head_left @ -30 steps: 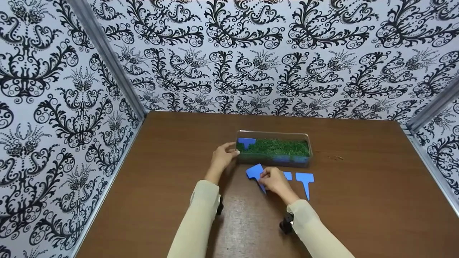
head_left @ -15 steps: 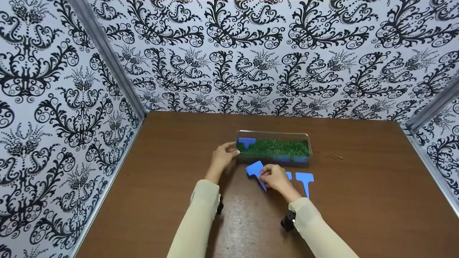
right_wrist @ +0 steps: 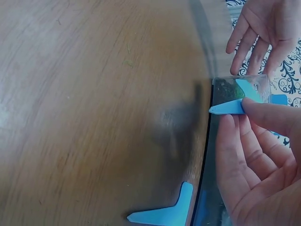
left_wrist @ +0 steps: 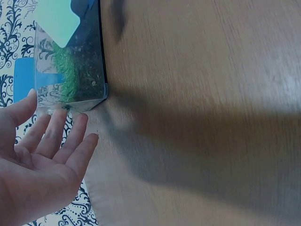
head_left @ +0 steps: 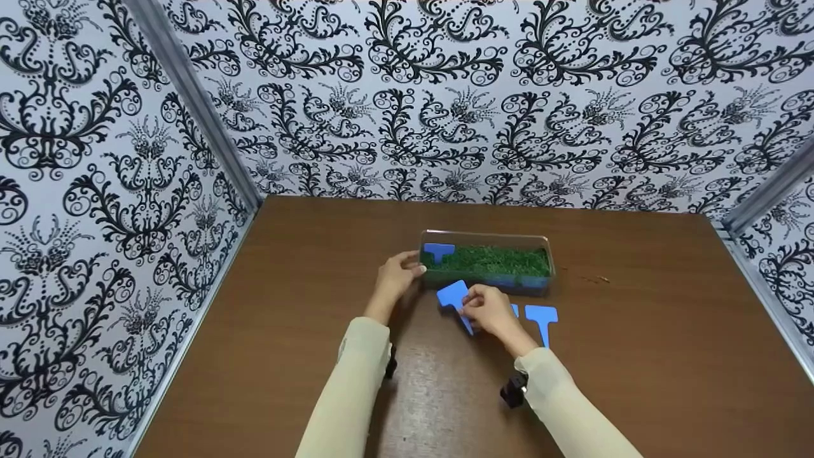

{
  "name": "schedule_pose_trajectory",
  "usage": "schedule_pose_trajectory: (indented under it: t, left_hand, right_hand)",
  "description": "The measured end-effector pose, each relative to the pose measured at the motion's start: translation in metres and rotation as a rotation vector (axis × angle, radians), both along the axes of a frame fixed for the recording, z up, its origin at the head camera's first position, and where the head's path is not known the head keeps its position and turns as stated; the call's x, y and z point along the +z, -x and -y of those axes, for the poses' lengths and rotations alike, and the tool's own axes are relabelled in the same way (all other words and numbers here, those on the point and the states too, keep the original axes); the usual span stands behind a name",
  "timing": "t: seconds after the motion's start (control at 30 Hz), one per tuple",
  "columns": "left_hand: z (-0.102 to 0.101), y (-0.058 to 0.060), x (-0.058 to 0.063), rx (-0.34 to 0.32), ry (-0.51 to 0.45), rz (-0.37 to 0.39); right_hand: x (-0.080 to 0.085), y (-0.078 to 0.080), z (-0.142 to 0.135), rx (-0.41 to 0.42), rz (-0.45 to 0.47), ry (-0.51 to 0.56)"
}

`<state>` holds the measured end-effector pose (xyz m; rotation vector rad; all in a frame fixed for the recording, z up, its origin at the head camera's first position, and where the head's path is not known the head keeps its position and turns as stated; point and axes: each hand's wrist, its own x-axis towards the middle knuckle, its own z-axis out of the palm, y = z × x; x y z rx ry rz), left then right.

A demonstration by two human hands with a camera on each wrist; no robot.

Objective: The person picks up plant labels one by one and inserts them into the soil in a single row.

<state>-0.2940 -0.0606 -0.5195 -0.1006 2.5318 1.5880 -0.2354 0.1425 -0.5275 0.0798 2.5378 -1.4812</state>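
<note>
A clear plastic box [head_left: 467, 280] of soil and green grass [head_left: 502, 259] stands on the table. My left hand [head_left: 394, 278] touches its left end with fairly straight fingers, its thumb near the front corner. My right hand [head_left: 491, 310] pinches a blue T-shaped plant label [head_left: 453, 294] by its stem between thumb and fingers, just in front of the box, pointed tip [right_wrist: 225, 108] down. Another blue plant label [head_left: 439, 249] stands upright in the grass at the left end. To the right of my right hand a flat plant label [head_left: 542, 315] lies on the table, with one more mostly hidden behind the hand.
Blue shows low through the box's front wall at the right. Small brown bits [head_left: 601, 279] lie on the brown wooden table [head_left: 655, 331] right of the box. Patterned walls [head_left: 470, 114] close off the back and sides.
My right hand has raised the pinched plant label slightly off the table, toward the box. My left hand has stayed at the box's left end.
</note>
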Motion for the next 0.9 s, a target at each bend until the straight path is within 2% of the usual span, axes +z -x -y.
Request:
schedule_pose_trajectory:
  t: [0.43,0.9]
  left_hand:
    - [0.0,0.0006,0.001,-0.005,0.008,-0.01]
    - [-0.0005,0.0,0.0004,0.011,0.014,-0.007]
  right_hand:
    - [0.002,0.0009,-0.0032,0.003,-0.021,0.006]
    - [0.0034,-0.0018,-0.0052,0.009,-0.087,0.025]
